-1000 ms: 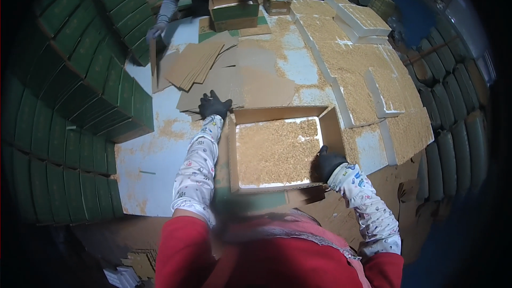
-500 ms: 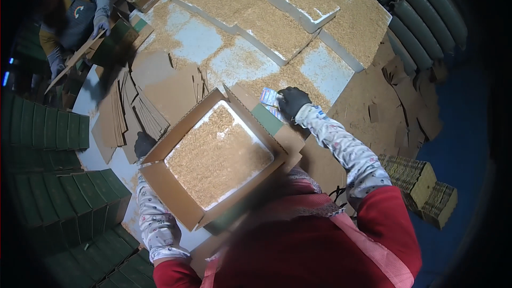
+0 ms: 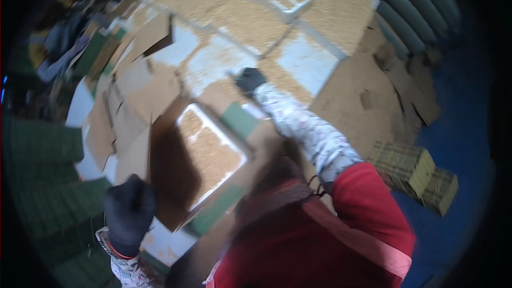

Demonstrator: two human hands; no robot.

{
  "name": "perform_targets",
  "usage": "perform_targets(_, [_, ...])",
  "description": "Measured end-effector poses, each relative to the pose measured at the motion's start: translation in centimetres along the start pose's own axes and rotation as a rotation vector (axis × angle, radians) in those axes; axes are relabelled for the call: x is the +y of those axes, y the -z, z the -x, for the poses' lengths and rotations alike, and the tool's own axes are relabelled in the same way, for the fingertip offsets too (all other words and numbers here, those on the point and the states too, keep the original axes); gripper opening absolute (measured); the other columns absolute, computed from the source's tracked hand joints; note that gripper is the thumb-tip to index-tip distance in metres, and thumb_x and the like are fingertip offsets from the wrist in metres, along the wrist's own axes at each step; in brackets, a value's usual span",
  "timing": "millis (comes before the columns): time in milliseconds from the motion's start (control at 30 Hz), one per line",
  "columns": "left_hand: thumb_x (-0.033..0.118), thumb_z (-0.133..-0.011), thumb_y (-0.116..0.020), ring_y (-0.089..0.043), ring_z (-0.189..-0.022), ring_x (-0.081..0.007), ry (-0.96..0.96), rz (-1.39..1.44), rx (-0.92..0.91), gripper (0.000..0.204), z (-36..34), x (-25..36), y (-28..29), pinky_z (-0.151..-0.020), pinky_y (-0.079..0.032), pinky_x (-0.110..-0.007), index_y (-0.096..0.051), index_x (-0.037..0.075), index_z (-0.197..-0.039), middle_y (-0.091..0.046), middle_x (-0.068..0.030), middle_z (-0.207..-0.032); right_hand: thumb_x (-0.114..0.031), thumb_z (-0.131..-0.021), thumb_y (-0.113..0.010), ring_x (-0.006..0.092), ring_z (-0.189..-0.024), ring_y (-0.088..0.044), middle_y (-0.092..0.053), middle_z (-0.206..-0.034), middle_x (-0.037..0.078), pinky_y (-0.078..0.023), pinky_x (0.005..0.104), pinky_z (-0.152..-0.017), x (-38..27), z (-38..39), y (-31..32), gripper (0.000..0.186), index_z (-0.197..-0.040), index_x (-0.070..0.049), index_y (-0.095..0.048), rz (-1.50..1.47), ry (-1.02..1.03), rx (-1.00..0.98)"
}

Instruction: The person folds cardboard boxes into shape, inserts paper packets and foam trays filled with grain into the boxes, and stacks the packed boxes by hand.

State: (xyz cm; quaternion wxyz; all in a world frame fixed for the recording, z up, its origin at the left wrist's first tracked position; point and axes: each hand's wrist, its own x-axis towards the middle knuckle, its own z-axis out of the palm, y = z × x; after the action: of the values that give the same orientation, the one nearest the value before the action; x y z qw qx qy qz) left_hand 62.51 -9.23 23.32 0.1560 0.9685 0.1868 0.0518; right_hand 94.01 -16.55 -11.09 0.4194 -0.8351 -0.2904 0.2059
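An open cardboard box point(image 3: 168, 202) with green bands stands in front of me. Inside it sits a white tray point(image 3: 219, 128) filled with tan, crumbly shavings, partly in shadow. My left hand point(image 3: 129, 214), in a black glove, is curled at the near corner of the box's left flap point(image 3: 133, 154) and appears to grip it. Beyond the box my right hand point(image 3: 249, 81), also gloved in black, hovers over the strewn table; blur hides its fingers. A small pale printed packet point(image 3: 254, 110) lies by the far right flap, below my right forearm.
Blocks topped with shavings point(image 3: 224, 0) cover the far table. Flat cardboard sheets point(image 3: 140, 82) lie left. Stacked green boxes point(image 3: 42, 154) stand at far left, and a strapped yellowish bundle point(image 3: 402, 168) at right. Another person point(image 3: 58, 42) works at upper left.
My left hand has come nearer, away from the box's far left side, and the left flap is now raised. My right hand has moved left and farther out, off the printed packets. The view has shifted.
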Motion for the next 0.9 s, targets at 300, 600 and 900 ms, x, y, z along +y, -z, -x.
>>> perform_targets(300, [0.015, -0.085, -0.051, -0.06, -0.073, -0.0319, -0.27, 0.089, -0.189, 0.018, 1.3, -0.3, -19.7, -0.062, -0.045, -0.04, -0.059, 0.005, -0.097, -0.061, -0.0164, -0.08, -0.014, -0.066, -0.055, 0.0269, -0.07, -0.059, -0.058, -0.08, 0.012, -0.046, 0.0414, -0.054, -22.7, 12.7, 2.1, 0.015, -0.079, -0.007, -0.059, 0.246, 1.257, -0.184])
perform_targets(600, [0.044, -0.06, -0.073, -0.041, -0.117, -0.0383, -0.19, 0.032, -0.59, 0.063, 7.3, -8.5, -3.0, -0.1, -0.017, -0.055, -0.054, 0.011, -0.111, -0.052, -0.0136, -0.118, -0.029, -0.067, -0.062, 0.0231, -0.104, -0.051, -0.058, -0.107, 0.007, -0.038, 0.0498, -0.088, -18.6, 10.9, 8.0, 0.036, -0.099, -0.013, -0.061, 0.3, 1.503, -0.403])
perform_targets(900, [0.043, -0.063, -0.07, -0.033, -0.121, -0.0393, 0.14, -0.098, 0.04, 0.085, 7.7, -7.7, -15.4, -0.103, -0.014, -0.052, -0.035, 0.004, -0.13, -0.036, -0.0228, -0.132, -0.04, -0.068, -0.068, 0.0276, -0.126, -0.032, -0.038, -0.133, 0.012, -0.018, 0.05, -0.105, -15.9, 13.1, -0.9, 0.078, -0.132, -0.01, -0.036, 0.313, 1.01, -0.599])
